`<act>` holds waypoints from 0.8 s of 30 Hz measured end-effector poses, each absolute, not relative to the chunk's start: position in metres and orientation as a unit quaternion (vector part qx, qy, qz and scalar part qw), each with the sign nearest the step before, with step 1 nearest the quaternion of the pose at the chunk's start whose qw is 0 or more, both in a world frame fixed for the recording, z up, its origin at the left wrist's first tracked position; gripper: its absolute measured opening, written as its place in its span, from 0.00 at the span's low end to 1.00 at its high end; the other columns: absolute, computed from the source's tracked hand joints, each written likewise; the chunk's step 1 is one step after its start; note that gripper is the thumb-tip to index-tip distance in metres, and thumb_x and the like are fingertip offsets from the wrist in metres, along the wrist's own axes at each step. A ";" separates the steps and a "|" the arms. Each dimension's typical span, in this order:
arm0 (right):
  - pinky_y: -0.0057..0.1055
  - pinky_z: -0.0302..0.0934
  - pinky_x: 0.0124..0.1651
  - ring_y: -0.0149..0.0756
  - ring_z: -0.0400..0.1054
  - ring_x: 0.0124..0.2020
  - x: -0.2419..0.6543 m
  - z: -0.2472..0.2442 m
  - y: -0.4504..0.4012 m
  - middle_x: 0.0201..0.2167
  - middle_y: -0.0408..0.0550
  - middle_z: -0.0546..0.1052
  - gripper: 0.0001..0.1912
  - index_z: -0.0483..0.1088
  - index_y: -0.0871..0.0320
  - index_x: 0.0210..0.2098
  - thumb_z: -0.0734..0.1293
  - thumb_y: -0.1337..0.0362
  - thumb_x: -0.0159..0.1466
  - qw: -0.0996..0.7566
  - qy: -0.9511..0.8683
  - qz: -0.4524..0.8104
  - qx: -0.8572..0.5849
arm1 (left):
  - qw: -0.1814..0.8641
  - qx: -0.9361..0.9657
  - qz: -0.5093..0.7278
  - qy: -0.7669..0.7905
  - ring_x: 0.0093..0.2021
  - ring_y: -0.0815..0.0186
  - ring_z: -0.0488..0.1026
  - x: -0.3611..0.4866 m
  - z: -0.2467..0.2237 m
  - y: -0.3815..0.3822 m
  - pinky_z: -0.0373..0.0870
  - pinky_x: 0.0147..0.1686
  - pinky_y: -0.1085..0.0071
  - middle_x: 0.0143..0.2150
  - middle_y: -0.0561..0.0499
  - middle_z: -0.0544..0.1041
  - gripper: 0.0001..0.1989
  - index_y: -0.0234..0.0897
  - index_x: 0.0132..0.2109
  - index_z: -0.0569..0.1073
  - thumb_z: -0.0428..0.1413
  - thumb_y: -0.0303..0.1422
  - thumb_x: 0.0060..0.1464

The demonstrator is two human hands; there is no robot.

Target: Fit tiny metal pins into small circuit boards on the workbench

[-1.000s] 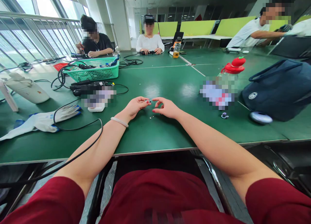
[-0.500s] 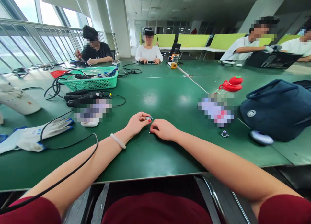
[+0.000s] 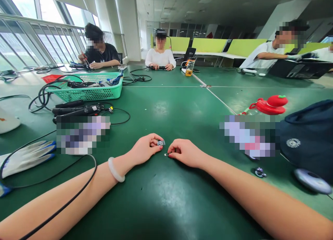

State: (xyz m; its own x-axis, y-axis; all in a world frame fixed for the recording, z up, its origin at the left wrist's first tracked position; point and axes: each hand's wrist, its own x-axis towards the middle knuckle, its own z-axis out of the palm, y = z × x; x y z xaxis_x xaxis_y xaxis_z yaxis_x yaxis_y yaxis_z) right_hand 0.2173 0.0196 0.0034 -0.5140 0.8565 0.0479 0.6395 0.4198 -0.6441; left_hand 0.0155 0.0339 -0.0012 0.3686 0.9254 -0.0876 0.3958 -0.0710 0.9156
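Note:
My left hand (image 3: 145,149) rests on the green table (image 3: 166,108) and pinches a small blue-grey metal part (image 3: 161,142) between thumb and forefinger. A white bangle (image 3: 114,169) sits on that wrist. My right hand (image 3: 185,151) lies just to the right, its fingertips closed on a tiny pale piece (image 3: 166,154) that touches the table top. The two hands are a few centimetres apart.
A green basket (image 3: 88,91) with cables stands at the far left, black tools (image 3: 78,110) in front of it. White gloves (image 3: 24,158) lie left. A red-capped bottle (image 3: 267,106), a dark blue bag (image 3: 309,139) and a small ring (image 3: 259,172) are on the right. Several people sit across the table.
My head has come lower and closer to the table. My right hand has dropped from open above the table to pinching the tiny piece on it; my left hand keeps its part.

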 end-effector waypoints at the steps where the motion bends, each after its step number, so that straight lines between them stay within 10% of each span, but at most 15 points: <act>1: 0.26 0.60 0.34 0.27 0.65 0.28 0.217 0.003 0.018 0.27 0.42 0.72 0.03 0.74 0.57 0.28 0.68 0.69 0.57 0.188 -0.823 0.280 -0.457 | 0.469 0.682 0.274 0.489 0.32 0.68 0.71 0.015 -0.002 0.034 0.68 0.35 0.70 0.32 0.51 0.76 0.13 0.38 0.42 0.73 0.59 0.35 0.48; 24: 0.27 0.65 0.38 0.31 0.69 0.33 0.207 -0.009 0.010 0.32 0.45 0.74 0.07 0.71 0.54 0.33 0.61 0.67 0.65 0.304 -0.831 0.130 -0.448 | 0.460 0.701 0.248 0.486 0.31 0.67 0.71 0.017 0.005 0.018 0.65 0.32 0.70 0.32 0.53 0.76 0.11 0.41 0.41 0.74 0.59 0.36 0.49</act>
State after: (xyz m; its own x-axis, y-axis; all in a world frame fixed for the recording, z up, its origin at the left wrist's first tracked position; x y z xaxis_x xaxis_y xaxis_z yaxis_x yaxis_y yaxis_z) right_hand 0.2073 0.0101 -0.0089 -0.4139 0.8233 0.3885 0.6659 0.5648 -0.4874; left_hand 0.0172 0.0181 0.0049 0.4046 0.9091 -0.0986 0.4528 -0.1055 0.8854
